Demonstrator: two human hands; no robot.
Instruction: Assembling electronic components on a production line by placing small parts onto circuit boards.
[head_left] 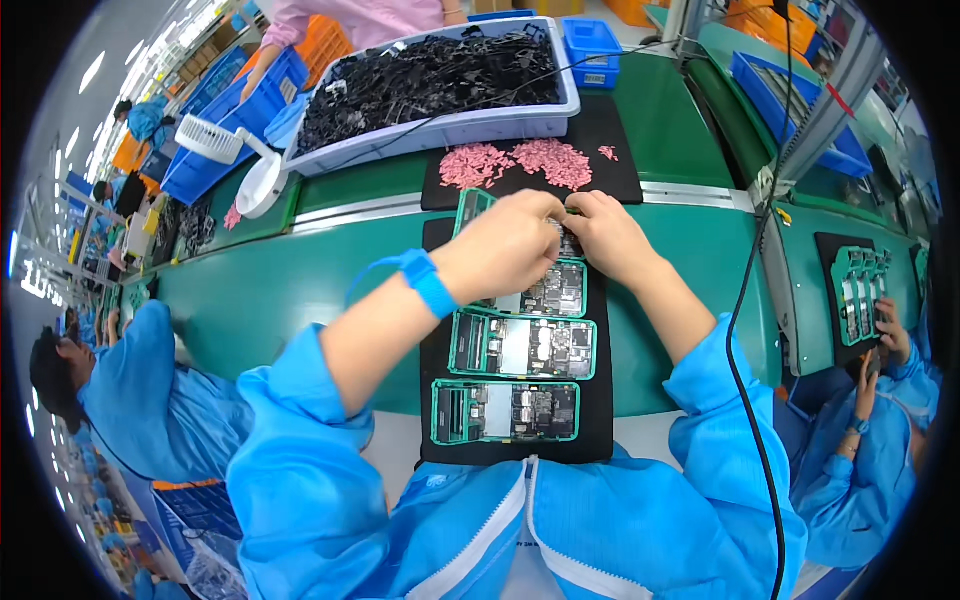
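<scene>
A column of several open phone housings with green rims and exposed circuit boards lies on a black mat [515, 455] in front of me. The nearest housing [506, 412] and the one beyond it [523, 346] are in full view; a third [555, 290] is partly under my left hand [512, 240]. At the farthest housing [472, 208] my hands meet, largely covering it. My left hand is closed, its fingertips pressed together by the board. My right hand [608, 236] pinches from the other side. Whatever either holds is too small or hidden to make out. A blue band [430, 284] circles my left wrist.
Small pink pieces [545, 163] lie heaped on another black mat beyond my hands. Behind stands a pale bin [440, 130] full of black parts. A white fan [262, 185] stands at left. A black cable [745, 350] hangs at right. Co-workers sit on both sides.
</scene>
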